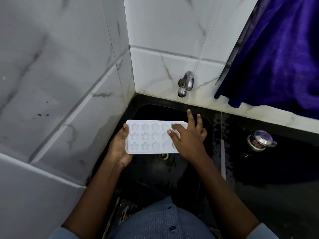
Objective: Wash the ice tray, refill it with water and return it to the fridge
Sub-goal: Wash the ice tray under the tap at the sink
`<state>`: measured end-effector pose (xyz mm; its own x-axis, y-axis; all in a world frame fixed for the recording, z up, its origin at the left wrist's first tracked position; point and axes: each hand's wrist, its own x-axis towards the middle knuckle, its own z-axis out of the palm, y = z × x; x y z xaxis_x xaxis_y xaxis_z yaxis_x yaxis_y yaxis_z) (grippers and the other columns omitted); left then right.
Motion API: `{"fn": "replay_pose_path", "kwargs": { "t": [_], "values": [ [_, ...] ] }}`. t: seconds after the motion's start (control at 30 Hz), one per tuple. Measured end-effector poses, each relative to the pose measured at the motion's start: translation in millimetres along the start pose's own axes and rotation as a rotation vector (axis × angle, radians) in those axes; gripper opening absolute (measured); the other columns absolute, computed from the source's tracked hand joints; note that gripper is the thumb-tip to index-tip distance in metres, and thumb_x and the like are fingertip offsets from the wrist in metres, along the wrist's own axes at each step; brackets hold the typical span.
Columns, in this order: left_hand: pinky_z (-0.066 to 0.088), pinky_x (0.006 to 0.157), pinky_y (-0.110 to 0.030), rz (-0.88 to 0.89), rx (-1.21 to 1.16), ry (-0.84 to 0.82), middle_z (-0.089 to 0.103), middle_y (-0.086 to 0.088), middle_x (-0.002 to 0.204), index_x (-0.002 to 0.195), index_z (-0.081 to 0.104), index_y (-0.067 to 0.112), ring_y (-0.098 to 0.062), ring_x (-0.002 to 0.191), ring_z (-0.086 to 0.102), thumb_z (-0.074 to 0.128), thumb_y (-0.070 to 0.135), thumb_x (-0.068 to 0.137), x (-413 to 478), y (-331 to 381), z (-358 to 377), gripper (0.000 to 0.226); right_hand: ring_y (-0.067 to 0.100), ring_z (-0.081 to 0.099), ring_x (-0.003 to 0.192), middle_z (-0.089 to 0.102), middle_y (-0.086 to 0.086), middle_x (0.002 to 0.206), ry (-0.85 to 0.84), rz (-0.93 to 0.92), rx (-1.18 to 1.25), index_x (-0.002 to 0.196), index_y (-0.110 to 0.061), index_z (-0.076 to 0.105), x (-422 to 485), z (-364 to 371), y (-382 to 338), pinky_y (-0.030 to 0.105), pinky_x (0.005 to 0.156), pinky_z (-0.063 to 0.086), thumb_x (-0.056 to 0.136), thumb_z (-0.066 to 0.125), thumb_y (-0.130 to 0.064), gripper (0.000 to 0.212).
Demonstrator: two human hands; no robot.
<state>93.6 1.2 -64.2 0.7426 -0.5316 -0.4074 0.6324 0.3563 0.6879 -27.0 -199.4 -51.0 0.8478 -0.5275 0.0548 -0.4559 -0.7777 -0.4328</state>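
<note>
Left hand (pixel 119 147) grips ice tray (pixel 151 137) over sink (pixel 172 169); right hand (pixel 188 137) rubs it, fingers spread; one-sided grip may let it slip.

Tray (pixel 151 138) over sink (pixel 172 169), tap (pixel 187 83) behind sink, drain (pixel 163 156) in sink, pot (pixel 261 140) right of sink

The person wears a light blue shirt of a finely textured, ribbed-looking weave, seen from above at 6 o'clock. 2 small dark buttons run down its front. Both sleeves are pushed or rolled up near the elbows, their pale blue cuffs showing at 7 o'clock and 5 o'clock, leaving the forearms bare. The left hand (pixel 119 145) and the right hand (pixel 188 137) are bare, with short nails and no rings, watch or bracelet.
</note>
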Motion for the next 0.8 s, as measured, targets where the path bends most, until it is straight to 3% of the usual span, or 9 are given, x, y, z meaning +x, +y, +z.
{"fn": "replay_pose_path", "kwargs": {
  "t": [0.23, 0.43, 0.6, 0.8],
  "values": [
    [0.065, 0.075, -0.047, 0.005, 0.016, 0.001, 0.074, -0.019, 0.127, 0.130, 0.066, 0.005, -0.035, 0.111, 0.075, 0.044, 0.045, 0.109, -1.5, 0.7, 2.4, 0.050, 0.027, -0.017, 0.158, -0.002, 0.001, 0.175, -0.072, -0.009, 0.010, 0.135, -0.034, 0.062, 0.9, 6.0, -4.9, 0.058, 0.120, 0.007, 0.101, 0.046, -0.065, 0.049],
    [0.065, 0.076, -0.047, 0.018, 0.029, 0.016, 0.075, -0.018, 0.126, 0.128, 0.068, 0.007, -0.034, 0.110, 0.076, 0.044, 0.046, 0.108, -0.8, 5.2, 0.5, 0.050, 0.024, -0.017, 0.158, -0.001, -0.003, 0.175, -0.066, -0.007, 0.048, 0.134, -0.041, 0.064, 3.6, 3.5, -1.9, 0.056, 0.120, 0.005, 0.102, 0.044, -0.065, 0.045],
    [0.066, 0.078, -0.048, 0.013, 0.023, 0.005, 0.077, -0.017, 0.122, 0.113, 0.079, 0.011, -0.033, 0.107, 0.077, 0.041, 0.045, 0.110, -2.1, 6.5, 1.1, 0.051, 0.026, -0.016, 0.158, -0.001, -0.002, 0.175, -0.019, -0.024, 0.017, 0.130, -0.041, 0.066, 6.8, 0.5, -2.3, 0.058, 0.120, 0.006, 0.104, 0.040, -0.063, 0.043],
    [0.065, 0.079, -0.048, 0.003, 0.030, 0.000, 0.074, -0.019, 0.127, 0.129, 0.067, 0.005, -0.035, 0.111, 0.075, 0.041, 0.046, 0.111, 0.3, 8.5, -1.7, 0.051, 0.025, -0.016, 0.158, 0.001, 0.000, 0.175, -0.088, -0.022, 0.046, 0.134, -0.035, 0.063, 6.4, 5.7, -8.9, 0.058, 0.120, 0.006, 0.103, 0.043, -0.064, 0.046]
  ]
}}
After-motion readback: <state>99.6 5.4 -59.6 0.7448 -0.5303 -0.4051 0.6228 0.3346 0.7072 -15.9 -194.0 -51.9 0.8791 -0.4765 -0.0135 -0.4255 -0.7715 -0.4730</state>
